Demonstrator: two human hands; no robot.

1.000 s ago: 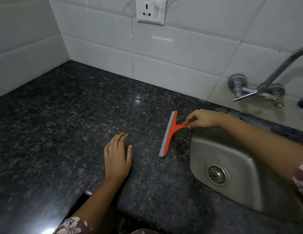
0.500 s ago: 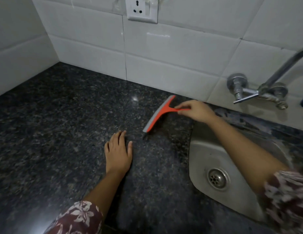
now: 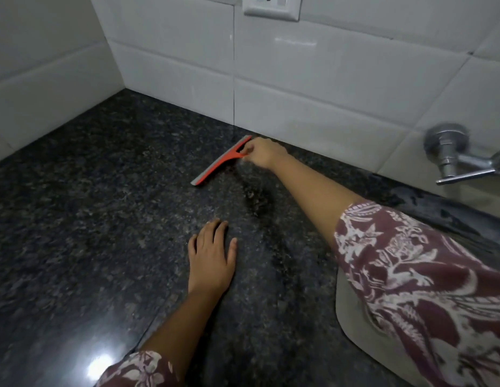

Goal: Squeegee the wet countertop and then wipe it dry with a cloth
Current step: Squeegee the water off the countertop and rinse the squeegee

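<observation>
Two hands work: our right hand (image 3: 264,155) grips the orange squeegee (image 3: 221,161) near the back wall, left hand (image 3: 212,256) flat and open on the worktop (image 3: 76,219); squeegeeing seems underway, no cloth visible.

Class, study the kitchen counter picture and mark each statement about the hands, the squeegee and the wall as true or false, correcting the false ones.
1. The right hand holds the orange squeegee by its handle. True.
2. The left hand grips a cloth. False: it rests flat and empty on the countertop.
3. The squeegee lies in the sink. False: it is on the countertop near the tiled wall.
4. A socket is mounted on the tiled wall. True.
</observation>
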